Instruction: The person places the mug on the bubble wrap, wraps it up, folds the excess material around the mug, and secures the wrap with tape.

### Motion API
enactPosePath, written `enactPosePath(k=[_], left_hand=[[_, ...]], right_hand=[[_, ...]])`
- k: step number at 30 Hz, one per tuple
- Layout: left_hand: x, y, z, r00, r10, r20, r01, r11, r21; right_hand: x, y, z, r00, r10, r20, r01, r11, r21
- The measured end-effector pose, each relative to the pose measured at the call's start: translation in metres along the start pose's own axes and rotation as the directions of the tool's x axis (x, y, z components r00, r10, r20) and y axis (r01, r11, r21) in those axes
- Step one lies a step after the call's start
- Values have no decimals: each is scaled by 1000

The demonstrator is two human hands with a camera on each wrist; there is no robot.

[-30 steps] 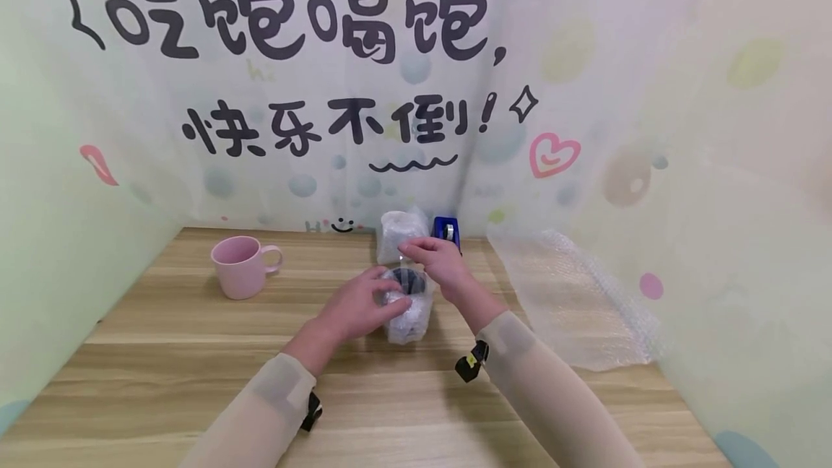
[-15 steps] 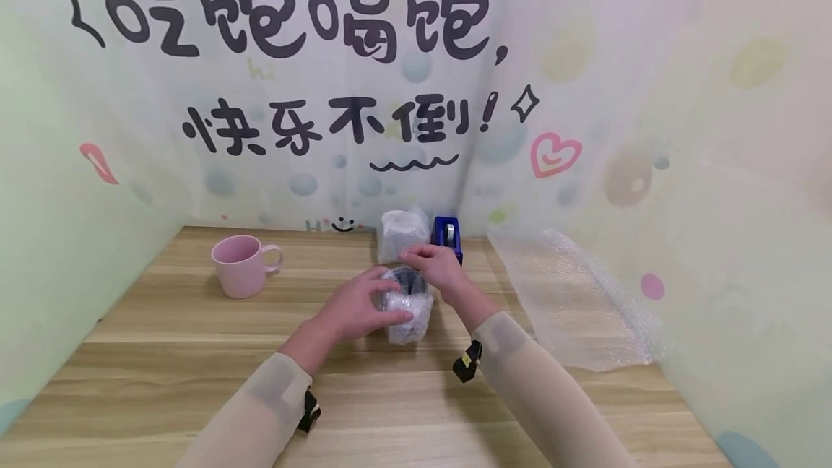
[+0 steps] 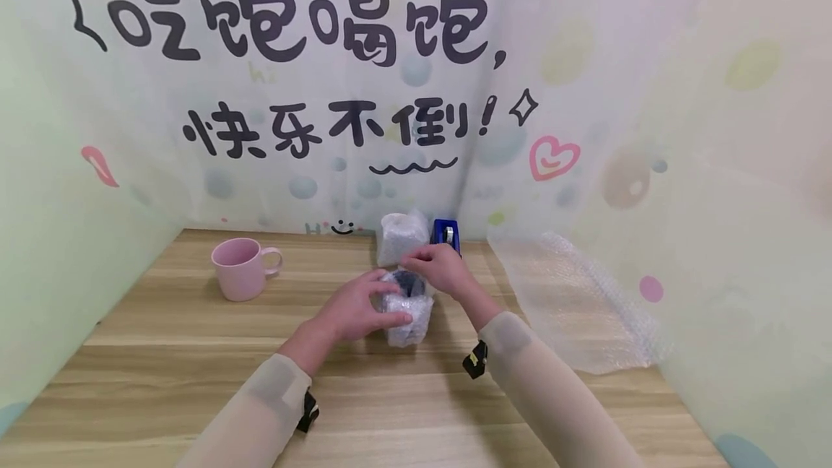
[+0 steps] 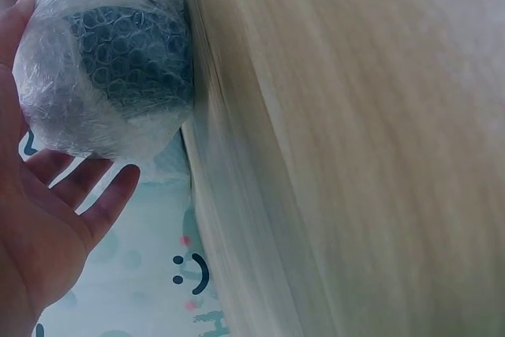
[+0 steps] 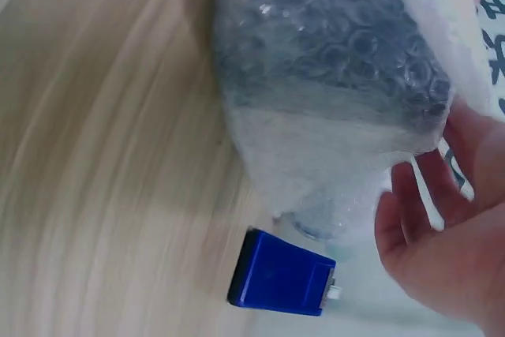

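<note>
A dark cup [image 3: 408,282] stands on the table, wrapped in bubble wrap [image 3: 409,323], its mouth partly uncovered. My left hand [image 3: 351,307] holds it from the left, thumb across the front and fingers at the far rim. In the left wrist view, some fingers [image 4: 104,201] spread beside the wrapped side. My right hand [image 3: 442,268] pinches at the far right rim with thumb and forefinger. In the right wrist view, a pale flap of wrap [image 5: 465,45] reaches to the right thumb, with the other fingers [image 5: 394,219] bent; the exact pinch is hidden.
Behind the cup stands another bubble-wrapped item [image 3: 399,237], beside a blue tape dispenser [image 3: 445,231]. A pink mug [image 3: 238,271] is at the left. A bubble-wrap sheet [image 3: 578,309] lies at the right, against the wall.
A thin clear strip seen below my right fingertips a second ago no longer shows. The right hand has lowered slightly towards the rim; the left hand keeps its hold.
</note>
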State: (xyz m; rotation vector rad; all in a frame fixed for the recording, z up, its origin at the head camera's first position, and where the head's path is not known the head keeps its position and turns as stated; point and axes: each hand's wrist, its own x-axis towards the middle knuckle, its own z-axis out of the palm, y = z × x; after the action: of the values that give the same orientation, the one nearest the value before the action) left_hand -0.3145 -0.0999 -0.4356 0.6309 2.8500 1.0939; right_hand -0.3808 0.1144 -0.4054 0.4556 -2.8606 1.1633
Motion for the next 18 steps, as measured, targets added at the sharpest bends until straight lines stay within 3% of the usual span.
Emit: enactPosePath(k=[5,9,18], left_hand=[[2,1,2,1000,15,-6,-15,1000,-9],[2,1,3,1000,8,0,-8,1000,-27],[1,1,3,997,79,6,-78,992,-99]], right_hand=[[-3,3,0,989,-55,139,69,993,-99],[-2,6,3,990,-51,130,65,992,-106],[2,9,0,987,-47,156,61,994,-87]])
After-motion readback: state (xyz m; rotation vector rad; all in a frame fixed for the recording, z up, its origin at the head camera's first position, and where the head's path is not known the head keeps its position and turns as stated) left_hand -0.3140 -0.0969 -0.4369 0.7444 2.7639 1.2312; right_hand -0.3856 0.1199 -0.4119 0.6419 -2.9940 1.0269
